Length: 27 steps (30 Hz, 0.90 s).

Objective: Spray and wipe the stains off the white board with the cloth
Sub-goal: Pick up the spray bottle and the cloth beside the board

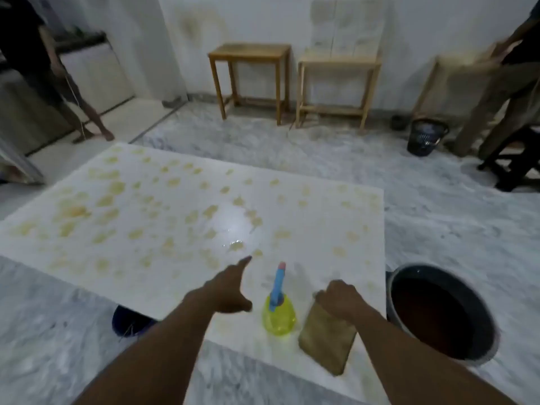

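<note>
The head view shows one big white board (318, 220) lying flat, low over the grey marble floor (438, 217); it has lots of yellow stains (73, 211) on it, too many to count, and most sit on its left and far parts; one shiny wet patch (236, 226) is near the middle. One spray bottle (279, 312) stands upright on the near part of the board; its body is yellow and its top is blue. One brown cloth (324, 346) lies flat on the board, just beside the bottle on its right. There are two bare hands; the left hand (230, 290) is stretched out above the board, left of the bottle, with its fingers straight and nothing in it; the right hand (340, 296) is on the far end of the cloth, and its fingers bend down over that edge and grip it. One dark bucket (420, 268) with dark water in it sits on the floor just right of the board; one blue bucket (128, 320) peeks out from under the board's near left edge; one black basket (425, 137) stands far off. Two wooden stools (248, 54) stand side by side by the white wall. Two other people are at the sides, one on the left (43, 68) and one on the right (502, 83); the picture is blurry.
</note>
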{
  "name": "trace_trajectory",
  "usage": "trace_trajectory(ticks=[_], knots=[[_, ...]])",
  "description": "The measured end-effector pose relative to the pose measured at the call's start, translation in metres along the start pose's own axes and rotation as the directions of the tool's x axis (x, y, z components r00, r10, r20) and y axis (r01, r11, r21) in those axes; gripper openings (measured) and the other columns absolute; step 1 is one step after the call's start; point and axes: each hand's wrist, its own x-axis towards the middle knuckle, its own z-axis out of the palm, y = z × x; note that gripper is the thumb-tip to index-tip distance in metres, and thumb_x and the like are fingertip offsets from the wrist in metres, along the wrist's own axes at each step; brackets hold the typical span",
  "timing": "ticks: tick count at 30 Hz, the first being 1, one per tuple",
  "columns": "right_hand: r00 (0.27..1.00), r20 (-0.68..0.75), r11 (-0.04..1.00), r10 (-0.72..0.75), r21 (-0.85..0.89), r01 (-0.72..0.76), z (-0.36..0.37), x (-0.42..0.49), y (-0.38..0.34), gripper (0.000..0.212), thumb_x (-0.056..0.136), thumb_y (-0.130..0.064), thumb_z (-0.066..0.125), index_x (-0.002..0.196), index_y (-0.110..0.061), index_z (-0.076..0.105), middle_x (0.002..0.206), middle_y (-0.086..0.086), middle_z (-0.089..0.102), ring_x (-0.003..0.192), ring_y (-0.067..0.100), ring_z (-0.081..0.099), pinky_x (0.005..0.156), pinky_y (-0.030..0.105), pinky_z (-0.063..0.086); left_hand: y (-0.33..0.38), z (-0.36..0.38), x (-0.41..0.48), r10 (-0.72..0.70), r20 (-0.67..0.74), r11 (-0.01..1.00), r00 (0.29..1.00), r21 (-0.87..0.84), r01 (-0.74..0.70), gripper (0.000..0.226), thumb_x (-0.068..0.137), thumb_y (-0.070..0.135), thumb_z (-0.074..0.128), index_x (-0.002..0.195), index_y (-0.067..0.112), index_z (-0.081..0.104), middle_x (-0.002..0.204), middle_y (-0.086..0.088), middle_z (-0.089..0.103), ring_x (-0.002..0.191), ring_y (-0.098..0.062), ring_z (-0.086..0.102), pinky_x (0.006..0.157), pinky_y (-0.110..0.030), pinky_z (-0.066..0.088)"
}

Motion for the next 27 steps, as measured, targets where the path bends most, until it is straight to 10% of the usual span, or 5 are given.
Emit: trace_trajectory(ticks=[7, 14, 19, 22, 27], knots=[[0.932, -0.104, 0.914, 0.348, 0.261, -0.312, 0.091, 0.009, 0.017, 0.059, 0.076, -0.068, 0.051, 0.11, -0.021, 0.062, 0.107, 0.003, 0.067, 0.096, 0.029, 0.065, 0.084, 0.042, 0.053, 0.024, 0.064, 0.008, 0.07, -0.045, 0.946, 0.997, -0.313, -0.08, 0.118, 0.057, 0.081, 0.079, 0.157, 0.04, 0.033, 0.146, 0.008, 0.062, 0.139, -0.015, 0.056, 0.112, -0.04, 0.05], [0.918, -0.232, 0.947, 0.321, 0.088, -0.309, 0.097, 0.016, 0.011, 0.03, 0.093, -0.041, 0.05, 0.106, -0.018, 0.065, 0.104, 0.003, 0.068, 0.094, 0.025, 0.065, 0.076, 0.035, 0.053, 0.048, 0.067, 0.011, 0.125, -0.222, 0.941, 0.967, -0.281, -0.186, 0.077, 0.089, 0.07, 0.064, 0.145, 0.02, 0.048, 0.097, 0.004, 0.075, 0.092, -0.021, 0.073, 0.081, -0.039, 0.061], [0.914, -0.144, 0.828, 0.379, 0.495, -0.265, 0.076, 0.009, 0.014, 0.032, 0.096, -0.04, 0.053, 0.086, -0.011, 0.063, 0.081, 0.005, 0.063, 0.076, 0.021, 0.059, 0.081, 0.04, 0.053, 0.045, 0.062, 0.018, 0.13, -0.281, 0.908, 0.951, -0.351, -0.228, 0.07, 0.089, 0.045, 0.053, 0.15, 0.015, 0.036, 0.081, -0.007, 0.073, 0.071, -0.027, 0.071, 0.069, -0.043, 0.061], [0.924, -0.043, 0.548, 0.38, 0.815, -0.187, 0.05, -0.008, 0.015, 0.058, 0.084, -0.065, 0.06, 0.077, -0.008, 0.062, 0.075, 0.01, 0.063, 0.073, 0.026, 0.06, 0.07, 0.036, 0.049, 0.043, 0.045, 0.022, 0.115, -0.263, 0.866, 0.958, -0.445, -0.226, 0.048, 0.094, 0.028, 0.06, 0.141, 0.02, 0.049, 0.089, -0.01, 0.072, 0.083, -0.029, 0.072, 0.082, -0.042, 0.059], [0.988, 0.141, -0.307, 0.069, 0.945, -0.114, 0.005, -0.041, 0.013, 0.035, 0.083, -0.031, 0.048, 0.093, -0.005, 0.07, 0.082, 0.015, 0.07, 0.072, 0.033, 0.067, 0.069, 0.036, 0.057, 0.035, 0.004, 0.02, 0.187, -0.216, 0.844, 0.958, -0.463, -0.27, 0.036, 0.089, 0.025, 0.061, 0.124, 0.021, 0.062, 0.121, -0.001, 0.066, 0.092, -0.028, 0.075, 0.091, -0.045, 0.061]])
